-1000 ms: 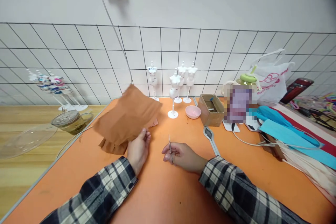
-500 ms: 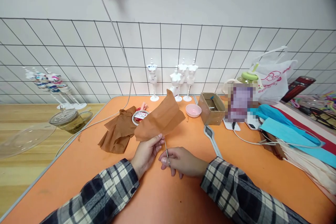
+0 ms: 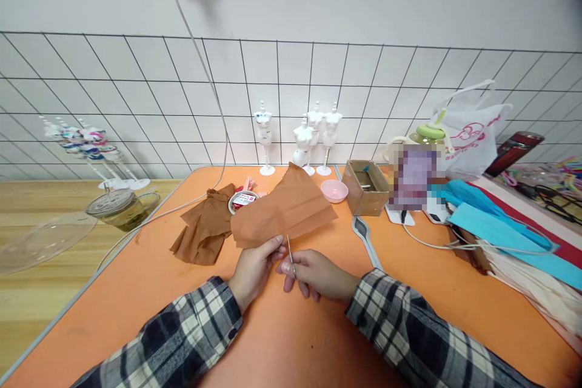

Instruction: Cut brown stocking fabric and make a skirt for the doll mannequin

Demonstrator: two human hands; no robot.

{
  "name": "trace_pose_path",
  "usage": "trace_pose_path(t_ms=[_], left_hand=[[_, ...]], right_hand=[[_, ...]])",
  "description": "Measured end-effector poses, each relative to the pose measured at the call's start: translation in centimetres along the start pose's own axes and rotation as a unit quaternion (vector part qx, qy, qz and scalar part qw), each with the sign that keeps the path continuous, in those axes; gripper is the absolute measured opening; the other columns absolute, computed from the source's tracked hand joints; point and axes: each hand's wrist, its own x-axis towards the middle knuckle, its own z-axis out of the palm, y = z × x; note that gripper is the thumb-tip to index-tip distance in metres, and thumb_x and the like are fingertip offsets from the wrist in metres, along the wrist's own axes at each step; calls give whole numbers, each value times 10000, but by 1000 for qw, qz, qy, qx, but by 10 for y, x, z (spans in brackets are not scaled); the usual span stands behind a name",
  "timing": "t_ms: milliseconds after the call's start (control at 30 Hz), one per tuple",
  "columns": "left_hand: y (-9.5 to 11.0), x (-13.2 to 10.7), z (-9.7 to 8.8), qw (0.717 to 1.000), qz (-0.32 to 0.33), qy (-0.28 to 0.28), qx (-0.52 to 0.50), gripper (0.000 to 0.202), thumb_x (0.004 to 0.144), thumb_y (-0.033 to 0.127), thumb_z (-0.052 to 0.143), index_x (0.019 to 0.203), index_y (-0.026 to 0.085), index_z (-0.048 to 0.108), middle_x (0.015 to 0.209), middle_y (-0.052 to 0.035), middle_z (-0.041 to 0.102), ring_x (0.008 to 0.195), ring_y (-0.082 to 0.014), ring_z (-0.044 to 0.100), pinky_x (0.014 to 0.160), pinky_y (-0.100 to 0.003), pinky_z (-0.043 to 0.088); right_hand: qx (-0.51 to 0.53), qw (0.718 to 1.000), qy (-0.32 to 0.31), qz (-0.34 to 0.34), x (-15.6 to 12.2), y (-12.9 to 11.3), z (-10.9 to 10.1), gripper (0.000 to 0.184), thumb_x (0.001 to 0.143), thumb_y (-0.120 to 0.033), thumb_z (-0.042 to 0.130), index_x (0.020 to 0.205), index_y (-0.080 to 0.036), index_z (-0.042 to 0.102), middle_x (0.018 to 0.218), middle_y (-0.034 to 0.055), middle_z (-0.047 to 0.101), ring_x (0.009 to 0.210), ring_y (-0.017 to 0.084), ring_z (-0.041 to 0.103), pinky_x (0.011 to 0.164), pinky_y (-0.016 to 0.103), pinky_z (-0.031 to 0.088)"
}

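Between thumb and fingers, my left hand (image 3: 257, 267) pinches the lower edge of a thin brown fabric piece (image 3: 291, 206), which fans out above the table. My right hand (image 3: 313, 273) is closed around a small pair of scissors (image 3: 291, 256), their narrow blades pointing up at the fabric's lower edge beside my left fingertips. The finger loops are mostly hidden in my hand. More brown fabric (image 3: 204, 227) lies crumpled on the left, next to a round tin with a red and white label (image 3: 243, 200).
Small white mannequins (image 3: 264, 133) stand along the tiled wall. A pink bowl (image 3: 334, 192) and a cardboard box (image 3: 366, 189) sit behind my right hand. Rightward are a blurred phone (image 3: 413, 179), cables and blue fabric (image 3: 491, 224). A lidded glass cup (image 3: 116, 209) is at the left.
My right hand and the scissors have moved up slightly, bringing the blades to the fabric's edge. The fabric has spread lower and farther right.
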Motion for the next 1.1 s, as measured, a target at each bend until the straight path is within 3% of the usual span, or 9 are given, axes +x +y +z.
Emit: trace_pose_path(t_ms=[200,400,700,1100], left_hand=[[-1,2,-1,999,36,-20,9,261,605,223,840,789,126,683,686,-8,671,576,-99,579,532,-203,472],[-2,2,-2,1000,14,-26,12,270,593,252,847,754,121,673,646,-6,661,568,-108,583,533,-214,467],[2,-1,2,999,-12,-36,-10,188,640,194,802,668,113,634,610,-10,642,495,-86,546,505,-212,464],[2,1,1,999,-10,-13,-32,207,635,107,784,796,120,654,675,-12,678,572,-107,609,568,-212,526]], right_hand=[[28,999,-13,-13,2,3,-5,443,871,-577,510,939,-145,575,776,26,650,453,51,443,334,142,322],[63,997,-20,-45,3,7,-7,467,860,-582,534,982,-137,602,687,-3,618,410,39,393,342,142,307],[99,993,-46,-45,2,4,-9,520,853,-608,510,1034,-135,626,722,15,643,422,44,421,354,151,324],[103,991,-40,-69,5,13,-10,461,841,-568,551,943,-122,613,647,-2,626,397,39,397,378,160,313]])
